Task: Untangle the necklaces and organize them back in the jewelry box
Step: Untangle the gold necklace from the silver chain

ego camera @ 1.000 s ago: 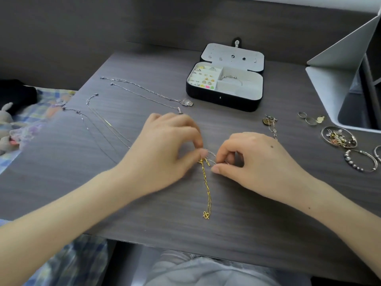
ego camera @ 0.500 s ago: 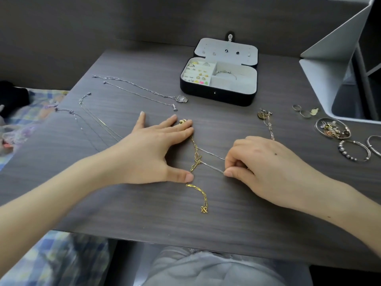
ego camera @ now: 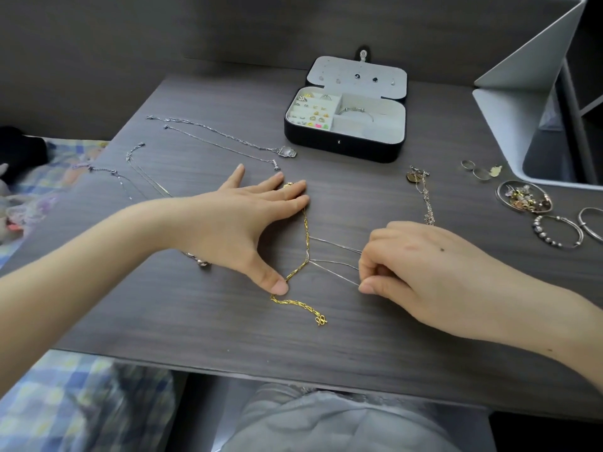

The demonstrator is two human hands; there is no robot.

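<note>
A gold chain [ego camera: 306, 234] lies on the dark wooden table [ego camera: 202, 321], tangled at its middle with a thin silver chain [ego camera: 336, 264]. My left hand [ego camera: 241, 223] is spread flat, its fingertips and thumb pressing the gold chain down at two places. My right hand [ego camera: 421, 269] pinches the silver chain's strands, which run taut to the right from the tangle. The open black jewelry box [ego camera: 342, 145] stands at the back with rings and a bracelet inside. Untangled silver necklaces [ego camera: 215, 135] lie stretched out at the back left.
Another silver necklace [ego camera: 424, 194] lies just behind my right hand. Bangles and bracelets [ego camera: 554, 226], a ring of charms [ego camera: 522, 199] and small rings [ego camera: 474, 169] sit at the right. A white folded stand [ego camera: 522, 102] occupies the back right corner. Checked bedding [ego camera: 65, 402] lies left of the table.
My left hand went from pinching the tangle to lying spread flat on the gold chain. My right hand drew the silver strands out to the right, so the chains now spread apart.
</note>
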